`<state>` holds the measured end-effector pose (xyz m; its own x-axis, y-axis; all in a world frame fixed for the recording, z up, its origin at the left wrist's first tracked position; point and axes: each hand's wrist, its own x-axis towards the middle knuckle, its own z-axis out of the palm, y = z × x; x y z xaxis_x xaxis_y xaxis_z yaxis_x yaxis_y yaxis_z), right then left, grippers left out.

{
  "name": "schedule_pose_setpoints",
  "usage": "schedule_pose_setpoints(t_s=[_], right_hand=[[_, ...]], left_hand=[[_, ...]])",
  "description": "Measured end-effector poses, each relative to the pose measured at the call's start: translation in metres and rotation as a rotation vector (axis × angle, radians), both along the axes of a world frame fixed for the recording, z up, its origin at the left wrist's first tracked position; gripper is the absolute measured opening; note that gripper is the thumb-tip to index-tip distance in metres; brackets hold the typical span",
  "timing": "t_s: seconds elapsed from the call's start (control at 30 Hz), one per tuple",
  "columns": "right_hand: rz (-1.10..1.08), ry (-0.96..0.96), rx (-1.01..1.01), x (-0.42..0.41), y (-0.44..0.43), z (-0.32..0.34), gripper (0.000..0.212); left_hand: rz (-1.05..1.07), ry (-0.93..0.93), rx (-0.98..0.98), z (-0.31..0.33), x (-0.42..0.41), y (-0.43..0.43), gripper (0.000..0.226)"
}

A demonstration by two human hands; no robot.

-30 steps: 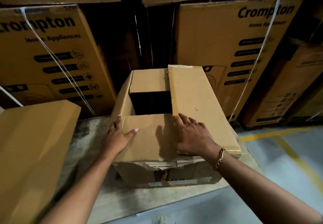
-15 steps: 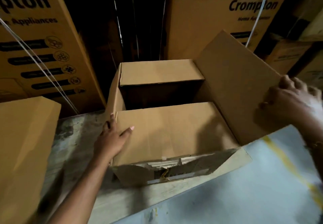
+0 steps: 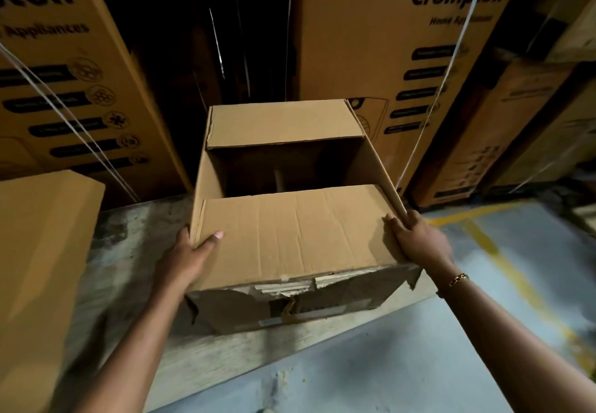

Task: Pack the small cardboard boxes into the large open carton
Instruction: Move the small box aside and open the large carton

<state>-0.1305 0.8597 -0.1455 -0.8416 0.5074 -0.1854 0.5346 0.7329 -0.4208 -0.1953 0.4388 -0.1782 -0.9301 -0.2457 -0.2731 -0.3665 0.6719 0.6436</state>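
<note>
The large carton (image 3: 290, 238) stands on a worn wooden platform in front of me. Its near flap and far flap (image 3: 280, 125) are folded inward, with a dark opening (image 3: 283, 167) between them. Its front wall is torn along the top edge. My left hand (image 3: 187, 258) grips the carton's near left corner, thumb on top of the near flap. My right hand (image 3: 419, 241) grips the near right corner, thumb on the flap and fingers down the outer side. The right side flap stands on edge along the right wall.
A plain cardboard box (image 3: 42, 267) sits on the platform (image 3: 129, 238) to the left. Tall printed, strapped appliance cartons (image 3: 387, 41) are stacked close behind and to the right. The grey floor (image 3: 451, 348) with yellow lines lies to the right.
My right hand lifted the right flap off the carton's top, swung it outward, then came back to grip the near right corner. My left hand stayed on the left corner.
</note>
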Motion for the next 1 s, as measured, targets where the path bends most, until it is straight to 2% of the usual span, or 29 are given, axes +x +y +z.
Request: schedule_pose_setpoints(t_s=[0.07,0.17,0.6,0.77,1.0], right_hand=[[0.034,0.012,0.013,-0.003,0.015,-0.001,0.049],[0.07,0.039,0.014,-0.01,0.045,0.002,0.039],[0.23,0.038,0.028,0.005,0.179,0.01,0.039],[0.225,0.045,-0.001,0.016,0.218,0.014,0.036],[0.227,0.052,-0.027,0.016,0.244,0.015,0.038]], left_hand=[[0.001,-0.004,0.01,0.003,0.005,0.011,0.085],[0.019,0.018,0.005,0.001,0.015,0.031,0.103],[0.152,0.026,-0.056,0.008,0.078,0.178,0.072],[0.153,-0.006,-0.075,0.009,0.092,0.217,0.085],[0.152,-0.008,-0.126,0.01,0.092,0.241,0.091]])
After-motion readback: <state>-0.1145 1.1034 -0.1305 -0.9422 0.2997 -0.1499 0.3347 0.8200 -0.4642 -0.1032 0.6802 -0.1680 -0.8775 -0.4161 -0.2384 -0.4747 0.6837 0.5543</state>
